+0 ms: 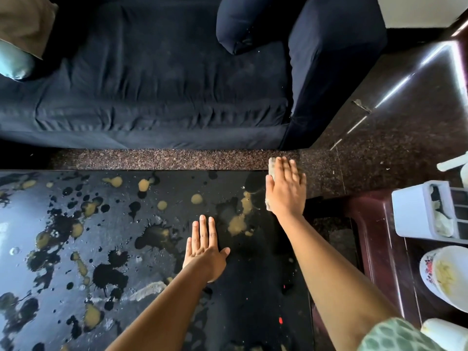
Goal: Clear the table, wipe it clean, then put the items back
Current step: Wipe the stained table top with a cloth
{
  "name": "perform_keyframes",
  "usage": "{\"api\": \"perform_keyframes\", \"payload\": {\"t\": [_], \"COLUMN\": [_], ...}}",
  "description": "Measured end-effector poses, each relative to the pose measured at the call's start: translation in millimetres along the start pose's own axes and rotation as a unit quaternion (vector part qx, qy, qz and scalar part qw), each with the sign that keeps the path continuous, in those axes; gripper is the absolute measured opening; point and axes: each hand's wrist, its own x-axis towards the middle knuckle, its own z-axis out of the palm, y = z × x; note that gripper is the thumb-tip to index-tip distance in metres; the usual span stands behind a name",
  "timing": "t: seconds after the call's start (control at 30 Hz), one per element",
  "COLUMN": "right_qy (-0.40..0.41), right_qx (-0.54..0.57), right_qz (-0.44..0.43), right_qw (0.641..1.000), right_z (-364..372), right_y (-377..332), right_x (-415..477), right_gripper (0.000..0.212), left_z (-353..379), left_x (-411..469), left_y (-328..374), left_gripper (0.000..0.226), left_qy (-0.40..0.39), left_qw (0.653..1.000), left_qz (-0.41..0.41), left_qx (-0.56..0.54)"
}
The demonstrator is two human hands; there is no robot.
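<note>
Right hand (286,188) atop cloth (271,165), lengthwise toward sofa (152,84)

Table (253,287) in front, spills (238,224) over its left and middle. Left hand (205,252) flat on the table, near the middle. Right hand (286,188) flat on a cloth (271,164) at the far right corner. Behind the table a strip of floor (152,159), then a sofa (152,84) with a cushion (243,26) on its right end. Right of the table a small stand (379,249), a box (410,211) on it and, nearer, a bowl (450,277) on a plate (426,272).
</note>
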Motion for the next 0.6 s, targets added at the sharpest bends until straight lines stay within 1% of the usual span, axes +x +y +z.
{"api": "perform_keyframes", "payload": {"t": [0.03,0.1,0.13,0.2,0.23,0.27,0.3,0.37,0.4,0.43,0.47,0.5,0.53,0.6], "right_qy": [-0.003,-0.007,-0.014,-0.038,-0.047,-0.047,-0.037,-0.006,0.008,0.013,0.01,0.01,0.011,-0.014], "right_qx": [-0.009,-0.024,-0.031,-0.047,-0.053,-0.053,-0.053,-0.038,-0.031,-0.021,-0.013,-0.012,-0.018,-0.049], "right_qz": [-0.022,-0.114,-0.173,-0.289,-0.318,-0.316,-0.281,-0.154,-0.097,-0.06,-0.047,-0.064,-0.109,-0.248], "right_qw": [1.0,0.993,0.984,0.955,0.946,0.946,0.958,0.987,0.995,0.998,0.999,0.998,0.994,0.968], "right_z": [1.6,3.2,2.9,1.7,0.3,-1.0,-1.9,-1.4,1.1,4.5,6.4,8.3,10.2,8.2], "right_y": [-8.0,-11.1,-5.2,18.7,32.2,42.3,46.5,33.7,19.9,4.5,-8.4,-16.3,-17.2,2.0], "right_x": [1.6,-9.0,-19.4,-40.3,-42.9,-41.2,-36.4,-25.7,-19.7,-15.5,-14.3,-17.1,-23.6,-40.1], "right_gripper": [0.057,0.057,0.057,0.058,0.058,0.059,0.059,0.059,0.059,0.058,0.057,0.057,0.057,0.058], "left_z": [1.0,1.7,1.1,0.7,-0.4,-0.5,-0.8,-0.3,-0.4,0.3,0.6,0.9,1.4,0.3], "left_x": [-0.1,-0.2,-0.4,-1.2,-0.7,-1.4,-2.0,-2.4,-2.5,-2.4,-2.5,-2.7,-2.6,-2.4], "left_y": [-0.8,-0.3,1.0,2.3,1.8,1.5,1.3,0.1,0.3,-0.3,-0.2,-0.2,-0.1,0.7], "left_gripper": [0.076,0.076,0.076,0.076,0.076,0.076,0.076,0.074,0.074,0.074,0.075,0.075,0.074,0.074], "left_qy": [0.0,0.0,-0.001,-0.001,0.001,0.0,0.001,0.006,0.008,0.009,0.012,0.014,0.016,0.013], "left_qw": [1.0,1.0,1.0,1.0,1.0,1.0,1.0,1.0,1.0,1.0,1.0,1.0,1.0,1.0], "left_qz": [0.0,-0.001,-0.001,-0.002,-0.002,-0.002,-0.001,0.002,0.004,0.006,0.006,0.005,0.004,0.003], "left_qx": [0.0,-0.001,-0.004,-0.006,-0.006,-0.008,-0.008,-0.006,-0.007,-0.007,-0.006,-0.005,-0.004,-0.004]}}
